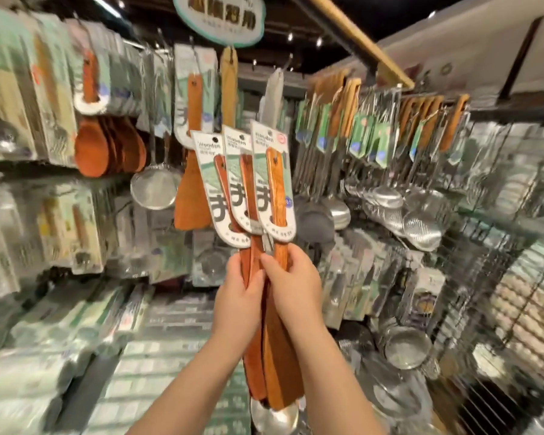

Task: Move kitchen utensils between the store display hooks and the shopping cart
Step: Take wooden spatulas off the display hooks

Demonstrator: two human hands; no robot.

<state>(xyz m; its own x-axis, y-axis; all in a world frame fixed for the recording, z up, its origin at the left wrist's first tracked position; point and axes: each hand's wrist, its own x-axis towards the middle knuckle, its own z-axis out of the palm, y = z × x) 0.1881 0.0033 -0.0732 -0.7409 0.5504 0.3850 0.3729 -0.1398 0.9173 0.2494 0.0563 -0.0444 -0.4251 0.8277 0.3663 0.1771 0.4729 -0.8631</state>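
Observation:
Three wooden spatulas point(275, 189) with white and green card labels stand upright as a fanned bundle in front of the display. My left hand point(237, 296) grips the handles of the left ones just below the cards. My right hand point(296, 284) grips the rightmost handle beside it, the two hands touching. The broad wooden blades point(280, 372) hang down between my forearms. A shiny metal utensil point(275, 417) shows below the blades. Behind the bundle, a wooden spatula point(192, 183) and another wooden handle point(229, 86) hang on display hooks. No shopping cart is in view.
Wooden rice paddles point(107, 149) and a mesh skimmer point(153, 189) hang to the left. To the right hang metal ladles and skimmers point(390, 199) with wooden handles on a wire grid rack point(515, 246). Packaged goods fill the lower shelves point(170, 340). A round sign point(220, 17) hangs overhead.

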